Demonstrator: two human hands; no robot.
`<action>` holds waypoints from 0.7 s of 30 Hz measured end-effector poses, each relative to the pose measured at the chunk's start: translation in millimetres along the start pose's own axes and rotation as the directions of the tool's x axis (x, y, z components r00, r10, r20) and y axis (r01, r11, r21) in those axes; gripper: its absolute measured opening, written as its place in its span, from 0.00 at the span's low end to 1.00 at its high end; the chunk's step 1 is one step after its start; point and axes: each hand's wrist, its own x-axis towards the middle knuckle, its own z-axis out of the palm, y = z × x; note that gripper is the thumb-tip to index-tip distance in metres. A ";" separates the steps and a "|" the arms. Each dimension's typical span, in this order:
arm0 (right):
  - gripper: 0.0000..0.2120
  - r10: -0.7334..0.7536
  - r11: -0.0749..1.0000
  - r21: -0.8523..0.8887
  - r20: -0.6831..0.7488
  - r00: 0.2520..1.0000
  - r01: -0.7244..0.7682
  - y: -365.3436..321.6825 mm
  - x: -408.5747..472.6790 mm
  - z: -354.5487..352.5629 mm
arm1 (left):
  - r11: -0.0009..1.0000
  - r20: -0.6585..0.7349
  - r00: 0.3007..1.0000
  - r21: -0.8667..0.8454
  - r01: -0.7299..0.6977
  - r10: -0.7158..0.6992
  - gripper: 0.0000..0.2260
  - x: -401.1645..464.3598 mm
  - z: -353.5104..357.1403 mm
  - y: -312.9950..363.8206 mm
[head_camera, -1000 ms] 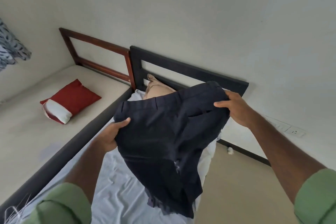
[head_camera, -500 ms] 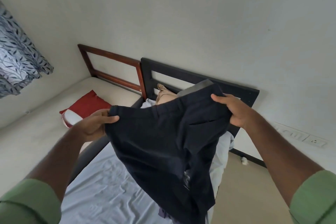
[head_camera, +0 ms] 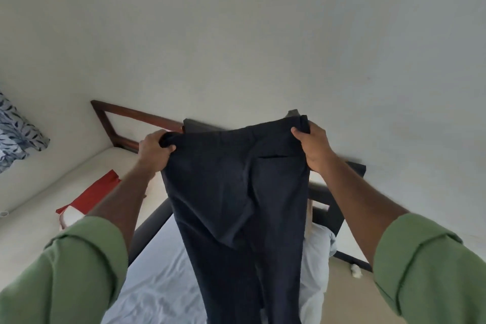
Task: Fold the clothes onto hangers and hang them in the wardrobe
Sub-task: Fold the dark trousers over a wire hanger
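A pair of dark navy trousers (head_camera: 236, 192) hangs full length in front of me, waistband up, a back pocket slit showing at the right. My left hand (head_camera: 153, 148) grips the left end of the waistband. My right hand (head_camera: 313, 144) grips the right end. The legs drop straight down past the bottom edge of the view, over the bed. No hanger and no wardrobe are in view.
Below lies a bed with a pale blue sheet (head_camera: 163, 292) and a dark headboard (head_camera: 339, 192). To the left is a second bed with a cream mattress (head_camera: 39, 192), a brown wooden headboard (head_camera: 131, 113) and a red pillow (head_camera: 92, 194). A patterned curtain (head_camera: 15, 134) hangs at far left.
Both hands have lifted the trousers higher and spread the waistband flat. The bunched cloth has dropped open and now hangs straight. My view has tilted upward.
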 end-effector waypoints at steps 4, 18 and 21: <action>0.07 -0.264 0.940 0.201 -0.084 0.961 0.275 -95.6 39.1 -10.3 | 0.974 -0.160 0.982 -0.186 -0.128 0.099 0.09 61.3 -24.5 96.3; 0.14 -0.425 0.876 0.290 0.091 0.900 0.385 -139.4 -140.2 16.4 | 0.931 -0.217 0.939 -0.190 -0.310 0.268 0.09 -32.3 -161.1 76.9; 0.11 -0.261 0.963 0.096 0.107 0.959 0.252 -59.1 -191.3 27.1 | 0.976 -0.080 0.977 -0.072 -0.204 0.198 0.12 -94.1 -146.5 -18.5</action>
